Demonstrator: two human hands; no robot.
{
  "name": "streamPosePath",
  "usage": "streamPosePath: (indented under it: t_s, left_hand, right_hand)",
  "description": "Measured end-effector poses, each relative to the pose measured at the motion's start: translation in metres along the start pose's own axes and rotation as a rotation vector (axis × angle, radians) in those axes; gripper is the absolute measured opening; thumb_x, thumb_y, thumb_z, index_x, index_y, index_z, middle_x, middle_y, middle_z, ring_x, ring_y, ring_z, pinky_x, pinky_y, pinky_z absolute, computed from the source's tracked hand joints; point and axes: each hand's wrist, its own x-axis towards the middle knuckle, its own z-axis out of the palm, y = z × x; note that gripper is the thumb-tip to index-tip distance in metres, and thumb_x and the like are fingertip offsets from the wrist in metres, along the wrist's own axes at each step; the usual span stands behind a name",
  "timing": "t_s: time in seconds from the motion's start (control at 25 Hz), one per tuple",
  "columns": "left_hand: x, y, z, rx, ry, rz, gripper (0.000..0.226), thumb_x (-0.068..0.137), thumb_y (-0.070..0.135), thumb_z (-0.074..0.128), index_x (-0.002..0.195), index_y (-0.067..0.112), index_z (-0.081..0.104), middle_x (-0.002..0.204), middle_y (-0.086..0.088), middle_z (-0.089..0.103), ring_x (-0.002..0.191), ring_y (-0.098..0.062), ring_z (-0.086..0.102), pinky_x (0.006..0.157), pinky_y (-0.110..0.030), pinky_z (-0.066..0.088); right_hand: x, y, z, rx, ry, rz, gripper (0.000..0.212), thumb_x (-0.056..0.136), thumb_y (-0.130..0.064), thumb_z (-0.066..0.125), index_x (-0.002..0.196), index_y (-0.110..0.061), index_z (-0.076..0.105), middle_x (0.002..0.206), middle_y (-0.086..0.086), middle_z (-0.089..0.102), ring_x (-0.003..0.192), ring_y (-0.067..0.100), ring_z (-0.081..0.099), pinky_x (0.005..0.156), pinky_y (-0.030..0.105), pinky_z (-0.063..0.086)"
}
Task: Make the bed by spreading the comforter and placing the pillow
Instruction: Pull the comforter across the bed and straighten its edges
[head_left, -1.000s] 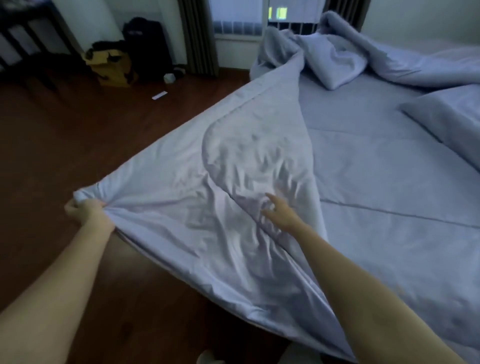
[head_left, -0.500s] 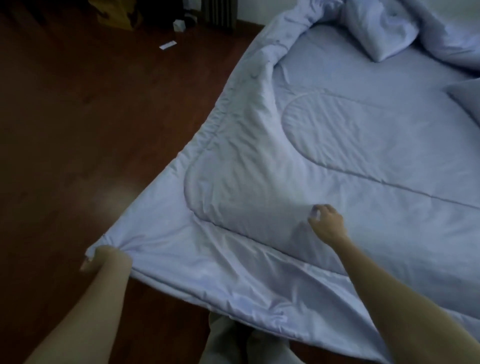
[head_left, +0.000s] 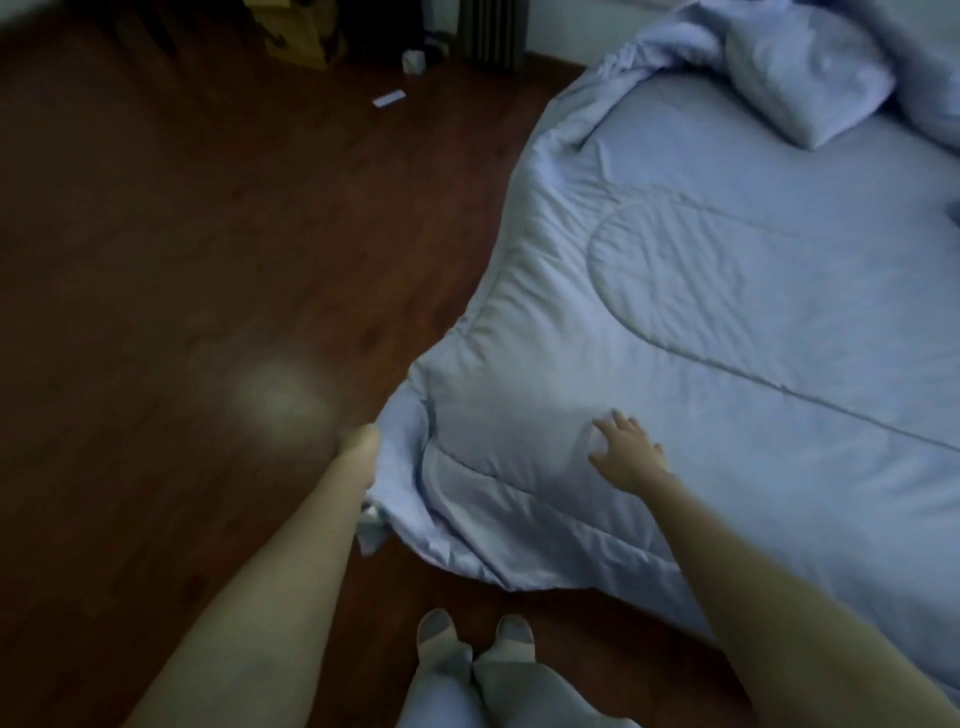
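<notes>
1. Comforter (head_left: 727, 364), pale blue and quilted with a rounded stitched panel, lies spread over the near part of the bed, its near corner hanging off the edge toward the floor.
2. Toward the far end the same comforter is bunched into a rumpled heap (head_left: 665, 41) that has not been flattened out.
3. A pillow (head_left: 802, 78) in matching pale blue sits tilted at the far end of the bed, just beside that heap and partly tucked against it.
4. The right hand (head_left: 626, 449) lies flat on top of the comforter near the corner, fingers spread and loose, gripping nothing.
5. The left hand (head_left: 363, 441) is at the comforter's hanging corner, touching the fabric; the view is blurred there and the fingers are hidden, so whether it grips the cloth cannot be told.
6. The person's two feet (head_left: 475, 636) in light socks stand on the floor just beside the bed's corner.
7. The floor (head_left: 208, 234) is dark reddish wood, with a pale blotch of reflected light near the left hand.
8. Well apart, on the far floor, lies a small flat white strip (head_left: 388, 98), and beyond it a yellow bag (head_left: 296, 39) and a small white boxy thing (head_left: 414, 61); what is inside them cannot be seen.
</notes>
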Motion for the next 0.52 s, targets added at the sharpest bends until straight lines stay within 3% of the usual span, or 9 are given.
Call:
streamPosePath:
  t_s: [0.04,0.16,0.28,0.4,0.52]
  left_hand:
    - [-0.010,0.018,-0.001,-0.086,0.023,0.078,0.044,0.094,0.009,0.043,0.137,0.000,0.042,0.140,-0.016,0.048,0.127,-0.034,0.048,0.101,-0.038,0.041]
    - [-0.028,0.070,-0.009,0.242,0.027,0.478,0.047,0.089,0.012,0.048,0.136,0.012,0.045,0.138,-0.012,0.051,0.125,-0.030,0.050,0.101,-0.034,0.040]
    - [-0.043,0.125,-0.025,0.449,-0.005,0.763,0.043,0.091,0.017,0.046,0.134,0.021,0.047,0.142,-0.004,0.048,0.125,-0.026,0.050,0.098,-0.035,0.043]
    - [-0.046,0.165,-0.045,0.471,0.021,0.904,0.040,0.093,0.018,0.044,0.133,0.022,0.047,0.139,-0.002,0.050,0.122,-0.024,0.052,0.097,-0.037,0.045]
    - [-0.023,0.192,-0.078,0.435,0.036,0.967,0.039,0.093,0.019,0.045,0.132,0.024,0.048,0.137,-0.001,0.052,0.119,-0.025,0.054,0.096,-0.038,0.046]
  right_hand:
    - [0.003,-0.003,-0.013,0.002,0.024,-0.006,0.062,0.094,-0.037,0.047,0.149,-0.024,0.021,0.161,-0.001,0.005,0.148,0.024,0.007,0.115,0.055,0.018]
    - [0.013,-0.022,-0.060,0.077,0.124,-0.055,0.065,0.095,-0.034,0.045,0.150,-0.015,0.016,0.161,0.003,0.010,0.147,0.025,0.012,0.116,0.050,0.022]
    - [0.021,-0.055,-0.107,0.224,0.225,-0.126,0.065,0.095,-0.030,0.047,0.151,-0.013,0.017,0.157,0.007,0.025,0.141,0.027,0.030,0.110,0.042,0.031]
    - [0.029,-0.100,-0.146,0.439,0.355,-0.196,0.059,0.094,-0.024,0.050,0.147,-0.014,0.027,0.146,0.007,0.044,0.127,0.026,0.049,0.098,0.036,0.041]
    - [0.040,-0.152,-0.176,0.604,0.527,-0.253,0.048,0.092,-0.017,0.050,0.140,-0.014,0.041,0.135,0.005,0.056,0.118,0.022,0.056,0.096,0.034,0.044]
